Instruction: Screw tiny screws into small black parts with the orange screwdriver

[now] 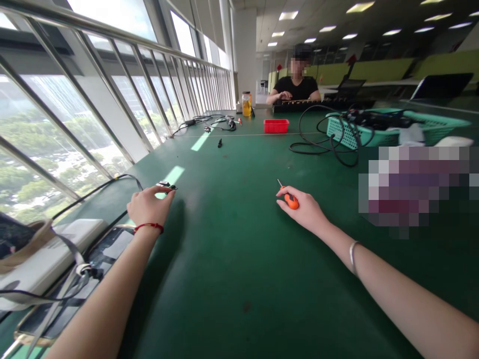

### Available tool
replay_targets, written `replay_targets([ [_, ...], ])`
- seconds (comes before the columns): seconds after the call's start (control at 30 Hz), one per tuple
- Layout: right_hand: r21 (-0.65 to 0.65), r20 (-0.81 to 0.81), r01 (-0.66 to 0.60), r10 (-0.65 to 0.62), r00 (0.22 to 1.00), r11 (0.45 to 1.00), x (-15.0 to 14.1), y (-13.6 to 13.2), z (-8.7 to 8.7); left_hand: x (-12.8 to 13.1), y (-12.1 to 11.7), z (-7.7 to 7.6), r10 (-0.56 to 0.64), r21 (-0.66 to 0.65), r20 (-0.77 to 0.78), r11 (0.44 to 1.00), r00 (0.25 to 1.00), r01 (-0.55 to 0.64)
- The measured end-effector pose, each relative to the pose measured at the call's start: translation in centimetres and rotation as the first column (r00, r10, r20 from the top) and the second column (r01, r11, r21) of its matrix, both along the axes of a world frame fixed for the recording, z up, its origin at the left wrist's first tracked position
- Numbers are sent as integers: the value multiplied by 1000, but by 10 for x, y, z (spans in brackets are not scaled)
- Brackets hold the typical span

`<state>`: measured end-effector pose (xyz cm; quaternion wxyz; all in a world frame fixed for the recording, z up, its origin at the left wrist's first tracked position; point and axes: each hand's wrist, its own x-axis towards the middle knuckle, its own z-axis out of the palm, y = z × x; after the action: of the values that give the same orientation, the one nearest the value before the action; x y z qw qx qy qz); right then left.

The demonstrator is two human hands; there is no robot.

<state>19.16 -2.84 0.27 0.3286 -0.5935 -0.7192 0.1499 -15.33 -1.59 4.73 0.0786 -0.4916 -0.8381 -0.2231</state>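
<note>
My left hand (151, 205) is closed in a pinch on a small black and silver part (167, 186) at the left of the green table (224, 239). The part is too small to name, and the fingertips partly cover it. On the right, my right hand (301, 207) is closed around a short screwdriver (291, 201) with an orange and black handle. Its thin metal shaft points away from me and slightly left. A wide stretch of tabletop lies between the two hands.
Ahead are a small black piece (220, 143), a red tray (276, 126), a jar (246, 104) and tangled cables (224, 121). A teal basket (396, 129) with cables stands right. Railing (157, 57) and a white power strip (56, 259) line the left. A person (297, 87) sits opposite.
</note>
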Motion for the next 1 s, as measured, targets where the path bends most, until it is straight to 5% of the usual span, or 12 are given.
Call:
replay_targets([
  [0.13,-4,12,-3,3,1000,1000,0,-1,2,-7,1,-5,32,-120,40,992,999,-27],
  [0.33,-4,46,0,0,999,1000,0,-1,2,-14,1,3,29,76,58,997,998,-33],
  [1.0,26,73,-5,3,997,1000,1,0,-2,-25,7,-4,-14,-71,141,997,990,24],
])
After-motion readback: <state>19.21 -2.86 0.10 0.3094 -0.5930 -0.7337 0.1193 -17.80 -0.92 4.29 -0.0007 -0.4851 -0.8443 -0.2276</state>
